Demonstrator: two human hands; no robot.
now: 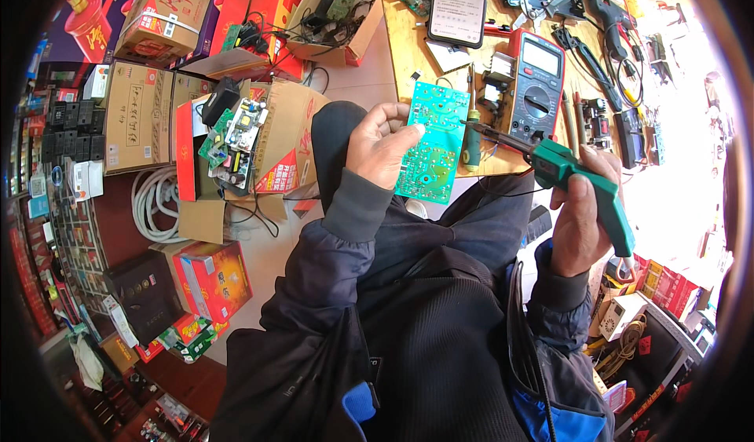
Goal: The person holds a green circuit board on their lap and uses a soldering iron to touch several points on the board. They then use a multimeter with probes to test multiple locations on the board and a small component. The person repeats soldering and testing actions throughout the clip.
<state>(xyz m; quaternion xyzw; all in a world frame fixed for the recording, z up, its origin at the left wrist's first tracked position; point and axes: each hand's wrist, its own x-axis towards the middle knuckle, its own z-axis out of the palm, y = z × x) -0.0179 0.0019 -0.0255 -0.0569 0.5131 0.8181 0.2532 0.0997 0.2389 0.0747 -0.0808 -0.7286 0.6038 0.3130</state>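
My left hand (377,147) grips a green circuit board (437,153) by its left edge, the thumb lying on its face. The board is held over my lap by the table's front edge, its soldered side toward me. In my right hand (583,218) is a green pistol-shaped soldering gun (605,199), my fingers wrapped round its handle. Its metal barrel points left and its tip is near the board's right edge; whether it touches cannot be made out. Just behind that tip stands a green-handled screwdriver (471,150).
A red and grey multimeter (537,81) lies on the wooden table (404,49), beside a phone (457,6) and a black hot-glue-type gun (611,22). To the left, a carton (294,140) bears loose circuit boards (239,132). A coiled grey cable (153,206) rests near stacked boxes.
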